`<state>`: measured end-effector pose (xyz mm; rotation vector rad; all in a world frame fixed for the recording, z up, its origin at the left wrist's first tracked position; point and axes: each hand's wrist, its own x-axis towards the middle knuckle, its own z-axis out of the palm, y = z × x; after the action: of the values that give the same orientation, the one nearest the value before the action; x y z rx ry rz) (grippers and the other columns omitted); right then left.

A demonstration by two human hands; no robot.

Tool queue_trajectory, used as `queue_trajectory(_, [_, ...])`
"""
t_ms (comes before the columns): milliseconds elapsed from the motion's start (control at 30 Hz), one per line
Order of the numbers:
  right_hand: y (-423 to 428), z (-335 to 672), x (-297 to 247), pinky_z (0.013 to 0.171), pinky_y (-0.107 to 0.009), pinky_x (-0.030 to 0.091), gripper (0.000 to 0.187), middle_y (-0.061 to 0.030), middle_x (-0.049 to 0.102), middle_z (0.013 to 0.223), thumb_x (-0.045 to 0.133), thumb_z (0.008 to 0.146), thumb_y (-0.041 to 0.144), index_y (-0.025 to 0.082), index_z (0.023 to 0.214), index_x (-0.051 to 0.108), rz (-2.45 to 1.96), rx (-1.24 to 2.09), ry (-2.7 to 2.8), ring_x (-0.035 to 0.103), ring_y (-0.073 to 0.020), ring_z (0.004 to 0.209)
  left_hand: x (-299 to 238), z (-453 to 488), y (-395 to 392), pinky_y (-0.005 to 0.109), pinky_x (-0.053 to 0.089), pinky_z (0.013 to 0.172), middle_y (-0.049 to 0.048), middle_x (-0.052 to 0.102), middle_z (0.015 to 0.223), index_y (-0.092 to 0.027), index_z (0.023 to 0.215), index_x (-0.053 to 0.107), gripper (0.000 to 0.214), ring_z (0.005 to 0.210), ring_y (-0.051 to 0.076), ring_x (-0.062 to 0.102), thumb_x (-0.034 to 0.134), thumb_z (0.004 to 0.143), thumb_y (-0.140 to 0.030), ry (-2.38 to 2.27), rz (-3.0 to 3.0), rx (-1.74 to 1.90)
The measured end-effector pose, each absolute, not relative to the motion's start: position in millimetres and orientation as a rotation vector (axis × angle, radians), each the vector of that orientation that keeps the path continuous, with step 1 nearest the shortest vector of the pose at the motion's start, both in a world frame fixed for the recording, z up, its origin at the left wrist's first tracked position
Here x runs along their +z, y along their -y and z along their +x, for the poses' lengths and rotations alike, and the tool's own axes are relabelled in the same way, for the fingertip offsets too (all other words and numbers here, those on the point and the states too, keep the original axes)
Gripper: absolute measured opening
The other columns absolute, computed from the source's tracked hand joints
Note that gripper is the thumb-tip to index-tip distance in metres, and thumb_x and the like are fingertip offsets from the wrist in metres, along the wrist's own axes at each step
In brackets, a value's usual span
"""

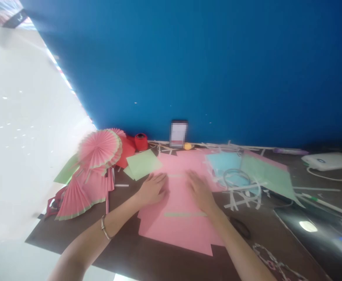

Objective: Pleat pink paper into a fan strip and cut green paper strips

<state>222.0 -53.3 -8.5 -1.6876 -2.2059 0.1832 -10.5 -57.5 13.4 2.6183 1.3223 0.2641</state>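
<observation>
Pink paper sheets [178, 234] overlap on the table [124, 248], 1 green strip [185, 214] across them. Left hand [152, 190] open, palm down on the sheets; right hand [200, 192] likewise open, blurred, contact probable. Leftward: green sheets [144, 164], then pleated pink fans [99, 148]. Rightward: blue sheet [223, 159], white scraps [236, 202].

The pink sheets [176, 230] are smooth, matt paper; the fans [99, 150] are paper too, ridged with pleats. The bracelet [103, 227] looks like shiny metal. The brown worktop [124, 242] appears dull, the dark panel [293, 218] glossy and reflective, the white device [328, 160] smooth plastic, the blue wall [188, 58] smooth.
</observation>
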Motion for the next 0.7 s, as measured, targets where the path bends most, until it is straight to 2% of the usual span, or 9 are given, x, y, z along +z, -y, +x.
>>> queue_trajectory(100, [58, 236, 3, 0.107, -0.048, 0.028, 0.048, -0.0122, 0.041, 0.14, 0.026, 0.088, 0.02, 0.014, 0.134, 0.042, -1.65, 0.202, 2.17, 0.033, -0.0225, 0.131, 8, -8, 59, 0.044, 0.02, 0.111, 0.0094, 0.035, 0.144, -0.014, 0.139, 0.03, 0.053, 0.133, 0.021, 0.031, 0.031, 0.091, -0.037, -1.382, 2.658, 0.263])
queue_trajectory(200, [78, 250, 15, 0.108, -0.041, 0.029, 0.051, -0.009, 0.045, 0.138, 0.026, 0.084, 0.011, 0.015, 0.131, 0.047, -1.601, 0.242, 2.3, 0.035, -0.0194, 0.13, 2, -1, 61, 0.044, 0.024, 0.109, 0.0143, 0.036, 0.142, -0.007, 0.135, 0.036, 0.052, 0.132, 0.025, 0.033, 0.03, 0.09, -0.032, -1.711, 2.606, 0.282])
queue_trajectory(300, [99, 265, 16, 0.104, -0.038, 0.038, 0.058, -0.0048, 0.04, 0.141, 0.025, 0.081, 0.006, 0.019, 0.135, 0.041, -1.624, 0.379, 2.39, 0.04, -0.0183, 0.127, 3, 2, 63, 0.045, 0.032, 0.104, 0.022, 0.037, 0.14, -0.001, 0.129, 0.044, 0.051, 0.124, 0.03, 0.044, 0.034, 0.089, -0.032, -1.933, 2.509, 0.235])
queue_trajectory(400, [109, 281, 9, 0.101, -0.036, 0.042, 0.059, -0.0028, 0.045, 0.138, 0.024, 0.08, 0.005, 0.021, 0.132, 0.046, -1.696, 0.329, 2.351, 0.044, -0.0177, 0.124, 13, -8, 65, 0.04, 0.042, 0.095, 0.0226, 0.034, 0.141, -0.002, 0.124, 0.048, 0.044, 0.107, 0.027, 0.058, 0.035, 0.086, -0.019, -1.906, 2.532, 0.203])
queue_trajectory(467, [109, 285, 5, 0.101, -0.039, 0.041, 0.055, -0.0069, 0.05, 0.134, 0.025, 0.08, 0.005, 0.017, 0.126, 0.052, -1.733, 0.17, 2.272, 0.045, -0.0203, 0.124, 20, -21, 65, 0.035, 0.05, 0.081, 0.0196, 0.037, 0.14, -0.007, 0.124, 0.049, 0.043, 0.095, 0.025, 0.064, 0.034, 0.084, -0.012, -1.904, 2.474, 0.191])
queue_trajectory(500, [108, 283, 4, 0.1, -0.041, 0.042, 0.052, -0.0096, 0.053, 0.131, 0.025, 0.081, 0.006, 0.015, 0.122, 0.055, -1.734, 0.1, 2.243, 0.047, -0.022, 0.122, 23, -29, 63, 0.035, 0.051, 0.078, 0.0176, 0.042, 0.138, -0.009, 0.124, 0.049, 0.043, 0.096, 0.025, 0.064, 0.034, 0.084, -0.011, -1.887, 2.452, 0.198])
queue_trajectory(567, [109, 271, 5, 0.094, -0.042, 0.047, 0.042, -0.0125, 0.059, 0.122, 0.03, 0.085, 0.014, 0.014, 0.116, 0.059, -1.681, 0.053, 2.265, 0.055, -0.024, 0.113, 26, -45, 58, 0.035, 0.049, 0.086, 0.0123, 0.049, 0.134, -0.014, 0.125, 0.049, 0.045, 0.109, 0.024, 0.058, 0.038, 0.082, -0.009, -1.731, 2.502, 0.246])
queue_trajectory(633, [111, 248, 10, 0.087, -0.039, 0.051, 0.035, -0.0108, 0.065, 0.112, 0.033, 0.087, 0.02, 0.016, 0.107, 0.062, -1.572, 0.062, 2.331, 0.061, -0.0223, 0.101, 25, -59, 52, 0.036, 0.04, 0.1, 0.0088, 0.049, 0.135, -0.016, 0.128, 0.045, 0.049, 0.123, 0.021, 0.047, 0.038, 0.081, -0.005, -1.438, 2.662, 0.274])
queue_trajectory(700, [114, 221, 15, 0.085, -0.036, 0.05, 0.029, -0.008, 0.067, 0.105, 0.037, 0.088, 0.022, 0.019, 0.103, 0.062, -1.432, 0.042, 2.412, 0.061, -0.0201, 0.097, 21, -68, 48, 0.035, 0.036, 0.103, 0.0075, 0.051, 0.132, -0.017, 0.126, 0.046, 0.046, 0.125, 0.018, 0.044, 0.038, 0.083, -0.004, -1.26, 2.75, 0.28])
